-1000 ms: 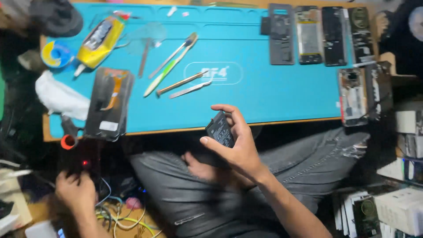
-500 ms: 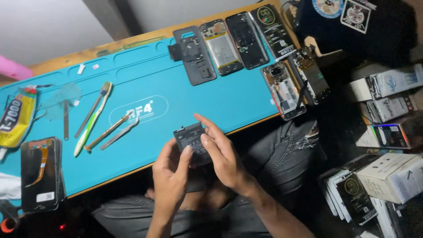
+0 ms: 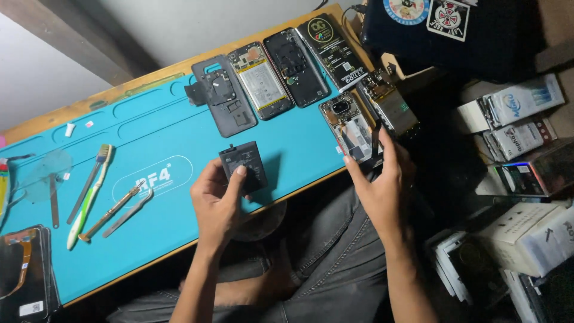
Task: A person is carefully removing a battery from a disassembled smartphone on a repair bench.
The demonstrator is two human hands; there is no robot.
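Down at the centre of the frame, the left hand (image 3: 220,200) rises from the lower middle with its forearm angled up and slightly right, the wrist straight, and its fingers wrapped round the lower edge of a dark, flat rectangular phone battery (image 3: 243,167); the thumb presses on the battery's face, so this hand is clamped on it and holds it tilted just above the blue work mat (image 3: 161,119) near the mat's front edge. To the right of centre, the right hand (image 3: 382,182) comes up from the lower right, forearm slanting up and left, fingers spread and half curled; its thumb and forefinger touch the lower end of an opened phone body (image 3: 350,127) that lies at the right front corner of the mat, though whether they have closed on it cannot be told. The two hands are well apart. Just beside that phone, further right, lies a gold-coloured opened phone (image 3: 391,104) at the desk (image 3: 137,84) edge. Along the upper middle of the frame four more dismantled phones and back covers (image 3: 272,75) lie side by side in a slanted row. At the left of the mat rest a toothbrush (image 3: 88,197), two metal tweezers (image 3: 116,209) and a clear round disc (image 3: 48,173). A dark phone screen (image 3: 27,269) sits in the lower left corner. Below the desk edge, grey trousers (image 3: 335,263) show over the person's lap. Small boxes (image 3: 526,131) are stacked at the right side.
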